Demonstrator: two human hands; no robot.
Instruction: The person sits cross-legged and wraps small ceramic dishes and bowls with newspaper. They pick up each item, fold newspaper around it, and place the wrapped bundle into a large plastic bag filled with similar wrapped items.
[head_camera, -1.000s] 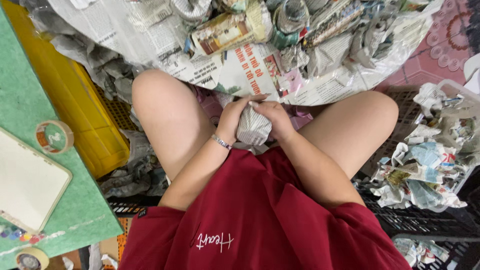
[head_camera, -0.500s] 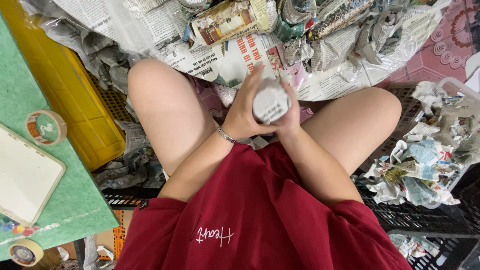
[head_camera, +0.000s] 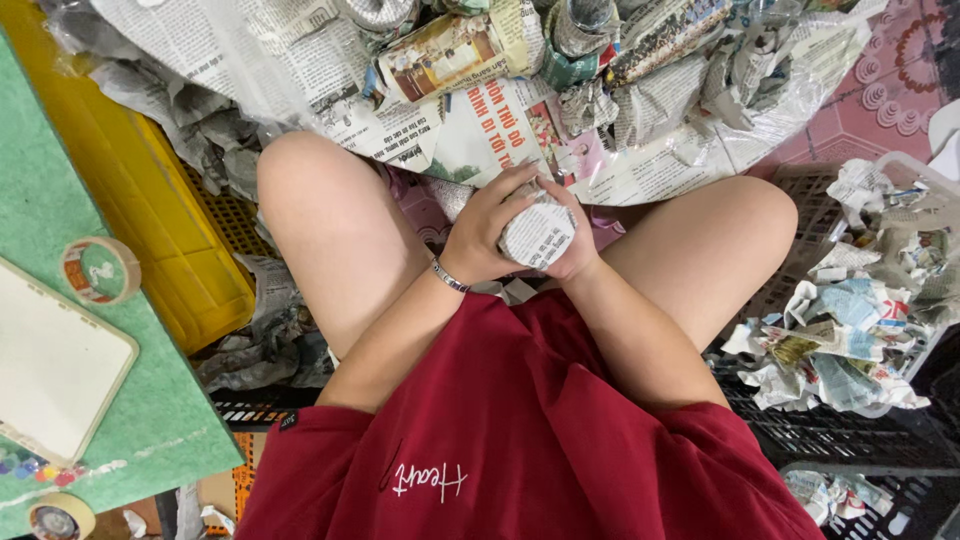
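Newspaper-wrapped bundle (head_camera: 537, 232) sits clasped between left hand (head_camera: 485, 230) and right hand (head_camera: 575, 255) (above the lap).

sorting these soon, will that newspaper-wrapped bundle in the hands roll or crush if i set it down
The newspaper-wrapped bundle looks round-ended like a cylinder, so it may roll on its side. Left hand and right hand cup it without denting, so probably firm inside. The paper skin likely scuffs or tears.

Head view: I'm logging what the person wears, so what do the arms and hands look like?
Both arms are bare to short dark-red sleeves. The left hand has a thin silver bracelet at the wrist. The right hand shows no gloves or jewellery.
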